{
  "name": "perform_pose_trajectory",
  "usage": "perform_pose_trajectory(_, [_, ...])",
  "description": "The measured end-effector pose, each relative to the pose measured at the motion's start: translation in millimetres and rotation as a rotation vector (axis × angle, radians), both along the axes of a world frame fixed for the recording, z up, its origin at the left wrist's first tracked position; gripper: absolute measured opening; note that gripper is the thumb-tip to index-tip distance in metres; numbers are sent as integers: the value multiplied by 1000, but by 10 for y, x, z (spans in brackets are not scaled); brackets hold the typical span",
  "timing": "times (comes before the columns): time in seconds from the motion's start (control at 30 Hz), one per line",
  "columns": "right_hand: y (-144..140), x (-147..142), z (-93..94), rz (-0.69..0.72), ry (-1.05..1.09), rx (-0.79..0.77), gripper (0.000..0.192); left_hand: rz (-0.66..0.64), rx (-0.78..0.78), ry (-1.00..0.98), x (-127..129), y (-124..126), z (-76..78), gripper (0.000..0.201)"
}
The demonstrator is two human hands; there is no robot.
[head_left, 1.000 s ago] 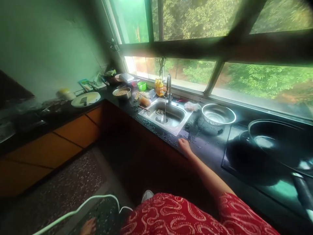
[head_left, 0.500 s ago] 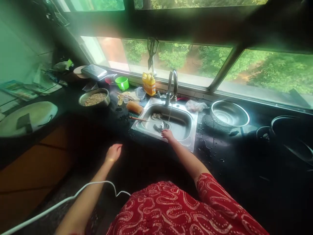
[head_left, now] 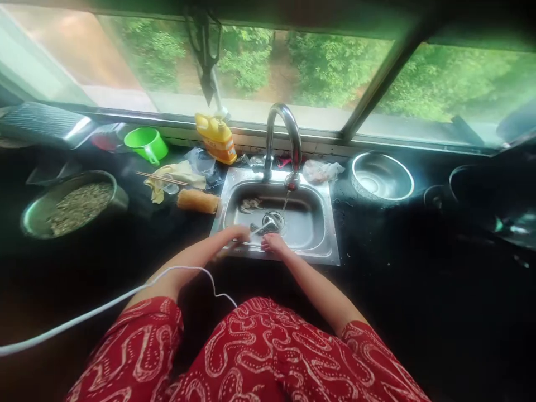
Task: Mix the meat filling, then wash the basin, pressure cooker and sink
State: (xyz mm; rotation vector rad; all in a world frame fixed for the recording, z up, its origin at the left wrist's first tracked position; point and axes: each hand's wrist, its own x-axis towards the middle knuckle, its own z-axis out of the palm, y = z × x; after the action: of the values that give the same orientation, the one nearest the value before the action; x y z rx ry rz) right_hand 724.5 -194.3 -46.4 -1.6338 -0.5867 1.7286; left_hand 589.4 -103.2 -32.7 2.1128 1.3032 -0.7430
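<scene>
My left hand [head_left: 239,233] is closed around the handle of a wooden-handled metal utensil [head_left: 271,223] at the front left of the steel sink [head_left: 330,234]. The utensil's shiny head lies over the drain; its exact shape is too blurred to tell. Over the sink's front rim, my right hand [head_left: 274,244] has its fingers curled, and what is in them, if anything, is hidden. Dark, rough material lies in the basin beside the utensil head. A thin stream of water runs from the curved faucet [head_left: 295,145]. Pale scraps [head_left: 250,205] sit in the basin's back left corner.
Left of the sink are an orange-brown roll [head_left: 197,201], a yellow cloth [head_left: 176,176], a yellow jug [head_left: 218,139], a green mug [head_left: 146,145] and a filled metal pot [head_left: 117,195]. A steel strainer bowl [head_left: 382,177] stands right. A white cable [head_left: 104,304] crosses my left arm.
My left hand has come from beside the counter to the sink and taken the utensil's handle. My right hand has drawn slightly back. The view has shifted closer to the sink.
</scene>
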Motion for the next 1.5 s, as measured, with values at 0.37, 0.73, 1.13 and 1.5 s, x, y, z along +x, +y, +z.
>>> perform_pose_trajectory(0.37, [-426, 493, 371, -80, -83, -366, 11, 106, -170, -549, 510, 621, -424, 19])
perform_pose_trajectory(0.73, [-1202, 601, 81, -133, -580, -65, 29, 257, 194, -562, 646, 958, -960, 29])
perform_pose_trajectory(1.13, [-1205, 410, 201, -14, -835, 108, 25, 21, 160, -652, 1304, 477, -178, 38])
perform_pose_trajectory(1.5, [-1152, 261, 61, -79, -721, 123, 27, 247, 247, -836, 825, 188, -475, 28])
